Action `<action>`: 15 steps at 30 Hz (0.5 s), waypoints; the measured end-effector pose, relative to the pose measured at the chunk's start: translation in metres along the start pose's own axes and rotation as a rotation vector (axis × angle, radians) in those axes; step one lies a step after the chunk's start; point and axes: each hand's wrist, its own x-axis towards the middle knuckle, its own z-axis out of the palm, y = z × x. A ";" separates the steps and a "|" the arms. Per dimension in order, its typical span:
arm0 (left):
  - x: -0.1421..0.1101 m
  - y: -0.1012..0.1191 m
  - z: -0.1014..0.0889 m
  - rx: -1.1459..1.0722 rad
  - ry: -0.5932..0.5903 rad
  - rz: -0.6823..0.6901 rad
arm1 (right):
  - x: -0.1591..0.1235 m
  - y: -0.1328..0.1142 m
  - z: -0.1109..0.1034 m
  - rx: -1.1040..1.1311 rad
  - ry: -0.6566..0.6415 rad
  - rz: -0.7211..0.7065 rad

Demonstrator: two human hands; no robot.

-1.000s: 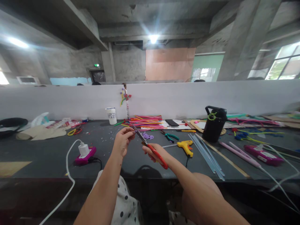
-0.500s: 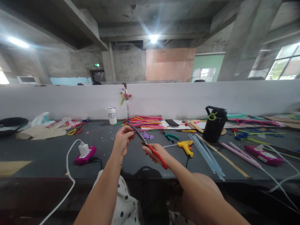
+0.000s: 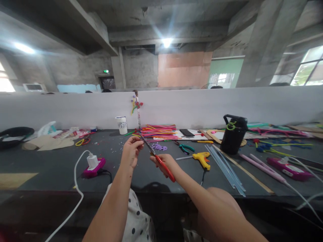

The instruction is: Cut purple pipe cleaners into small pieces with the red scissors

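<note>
Had left hand (image 3: pixel 131 151) pinched narrow, contents too small to tell! Spotted purple pieces (image 3: pixel 159 147) on the tabletop (image 3: pixel 143 171), just beyond. Held red scissors (image 3: pixel 161 163), blades just beside that pinch, handles gripped in right hand (image 3: pixel 170 161). Looked like a snipping step; seemingly called next for careful blade alignment.
</note>
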 end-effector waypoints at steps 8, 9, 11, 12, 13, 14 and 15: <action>-0.006 -0.008 0.007 0.111 -0.198 -0.039 | -0.003 -0.006 -0.022 0.214 0.067 -0.055; -0.007 -0.010 0.008 0.136 -0.235 -0.042 | -0.004 -0.008 -0.025 0.252 0.078 -0.068; -0.010 -0.014 0.012 0.184 -0.299 -0.044 | -0.005 -0.011 -0.029 0.320 0.093 -0.088; -0.011 -0.015 0.014 0.205 -0.325 -0.044 | -0.005 -0.012 -0.030 0.350 0.097 -0.094; -0.012 -0.017 0.015 0.222 -0.347 -0.044 | -0.006 -0.013 -0.031 0.375 0.098 -0.098; -0.013 -0.018 0.016 0.236 -0.366 -0.046 | -0.006 -0.013 -0.031 0.397 0.095 -0.102; -0.014 -0.018 0.017 0.246 -0.382 -0.049 | -0.007 -0.012 -0.031 0.414 0.089 -0.105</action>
